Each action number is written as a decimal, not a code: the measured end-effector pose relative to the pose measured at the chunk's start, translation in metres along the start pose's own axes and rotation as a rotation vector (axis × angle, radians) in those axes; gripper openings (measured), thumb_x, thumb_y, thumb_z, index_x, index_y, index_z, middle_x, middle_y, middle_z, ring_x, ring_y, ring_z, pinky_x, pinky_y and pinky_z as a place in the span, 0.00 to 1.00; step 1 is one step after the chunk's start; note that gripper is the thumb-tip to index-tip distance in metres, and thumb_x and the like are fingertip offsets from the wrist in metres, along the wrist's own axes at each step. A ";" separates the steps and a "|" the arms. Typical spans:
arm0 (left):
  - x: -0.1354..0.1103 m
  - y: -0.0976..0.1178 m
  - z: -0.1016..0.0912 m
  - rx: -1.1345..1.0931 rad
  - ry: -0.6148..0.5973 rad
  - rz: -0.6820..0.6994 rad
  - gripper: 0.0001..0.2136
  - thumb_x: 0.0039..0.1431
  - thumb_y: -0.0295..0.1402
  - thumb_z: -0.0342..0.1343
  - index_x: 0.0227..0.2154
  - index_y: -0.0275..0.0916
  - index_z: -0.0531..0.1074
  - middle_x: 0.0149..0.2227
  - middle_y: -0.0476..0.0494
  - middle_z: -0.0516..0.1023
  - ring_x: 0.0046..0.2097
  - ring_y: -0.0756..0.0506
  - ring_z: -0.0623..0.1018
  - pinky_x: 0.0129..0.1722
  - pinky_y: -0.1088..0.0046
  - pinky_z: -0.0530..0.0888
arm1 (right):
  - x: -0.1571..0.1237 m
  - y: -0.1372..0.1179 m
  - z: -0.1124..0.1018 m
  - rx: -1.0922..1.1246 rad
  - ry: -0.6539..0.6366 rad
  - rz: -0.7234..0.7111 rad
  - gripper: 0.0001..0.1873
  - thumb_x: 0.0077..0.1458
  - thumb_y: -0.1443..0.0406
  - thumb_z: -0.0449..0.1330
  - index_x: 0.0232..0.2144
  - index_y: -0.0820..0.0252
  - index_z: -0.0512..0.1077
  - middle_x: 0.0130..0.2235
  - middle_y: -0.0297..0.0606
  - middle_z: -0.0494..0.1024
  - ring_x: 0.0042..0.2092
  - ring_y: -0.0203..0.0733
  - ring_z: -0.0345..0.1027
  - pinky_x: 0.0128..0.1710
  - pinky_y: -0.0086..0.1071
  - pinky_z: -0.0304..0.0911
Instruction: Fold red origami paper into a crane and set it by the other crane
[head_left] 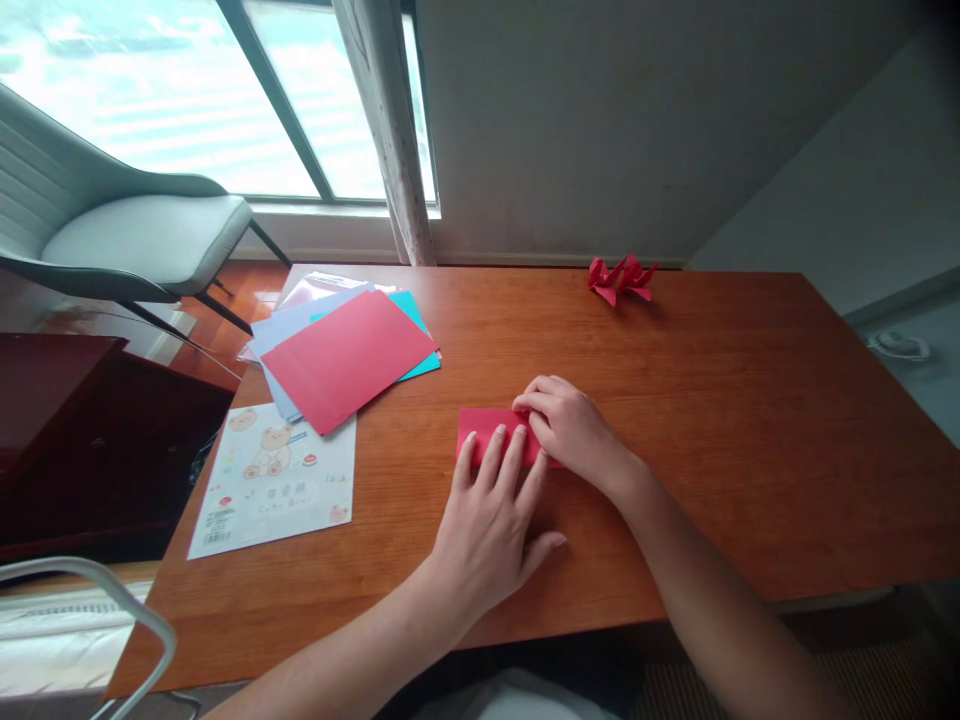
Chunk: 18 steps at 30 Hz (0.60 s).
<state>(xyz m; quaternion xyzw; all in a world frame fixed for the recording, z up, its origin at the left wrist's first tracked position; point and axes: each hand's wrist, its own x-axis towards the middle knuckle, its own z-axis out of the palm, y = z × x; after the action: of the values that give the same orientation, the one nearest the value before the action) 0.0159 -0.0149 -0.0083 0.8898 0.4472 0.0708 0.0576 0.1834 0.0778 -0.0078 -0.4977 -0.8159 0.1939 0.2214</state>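
Note:
A folded piece of red paper [474, 424] lies flat on the wooden table in front of me. Spread fingers of my left hand [484, 525] press down on its near part, with the thumb stretched out to the right. At the paper's right end, my right hand [570, 425] is curled, its fingertips together at the far edge. The right end of the paper is hidden under that hand, so I cannot see whether its fingers pinch a layer or only press on it.
Red folded paper figures [621, 280] stand near the table's far edge. On the left lie a stack of coloured sheets with a red sheet [349, 360] on top, and a white printed sheet with a bear [281, 485]. A chair [150, 240] stands beyond the table's left side.

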 end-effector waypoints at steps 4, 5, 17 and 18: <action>0.000 0.000 0.001 0.002 0.000 -0.003 0.36 0.64 0.57 0.42 0.67 0.38 0.55 0.70 0.32 0.55 0.70 0.31 0.53 0.67 0.45 0.47 | 0.000 0.000 0.000 0.000 -0.001 0.006 0.14 0.58 0.77 0.54 0.32 0.60 0.78 0.37 0.40 0.78 0.42 0.44 0.69 0.47 0.37 0.66; 0.000 -0.001 0.001 0.003 -0.001 -0.003 0.36 0.64 0.57 0.42 0.67 0.38 0.55 0.70 0.32 0.55 0.70 0.31 0.53 0.67 0.45 0.47 | 0.000 0.001 0.001 -0.003 -0.001 0.005 0.14 0.58 0.77 0.54 0.32 0.60 0.78 0.37 0.40 0.78 0.42 0.44 0.69 0.47 0.37 0.66; 0.001 0.000 0.000 0.007 -0.002 -0.006 0.36 0.64 0.57 0.43 0.67 0.37 0.57 0.70 0.31 0.55 0.70 0.31 0.53 0.67 0.45 0.48 | 0.000 0.001 0.001 -0.001 -0.002 0.011 0.14 0.58 0.77 0.54 0.33 0.60 0.77 0.37 0.40 0.78 0.42 0.44 0.69 0.47 0.37 0.66; 0.001 0.000 0.000 0.007 -0.001 -0.006 0.36 0.64 0.57 0.43 0.67 0.37 0.57 0.70 0.31 0.55 0.70 0.31 0.53 0.67 0.45 0.48 | 0.000 0.001 0.000 0.000 -0.001 0.010 0.14 0.58 0.77 0.54 0.33 0.59 0.77 0.37 0.40 0.78 0.42 0.44 0.69 0.47 0.37 0.66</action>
<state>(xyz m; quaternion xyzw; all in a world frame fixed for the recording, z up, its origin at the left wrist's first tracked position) 0.0167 -0.0137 -0.0080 0.8886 0.4502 0.0689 0.0550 0.1840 0.0778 -0.0087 -0.5018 -0.8134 0.1952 0.2201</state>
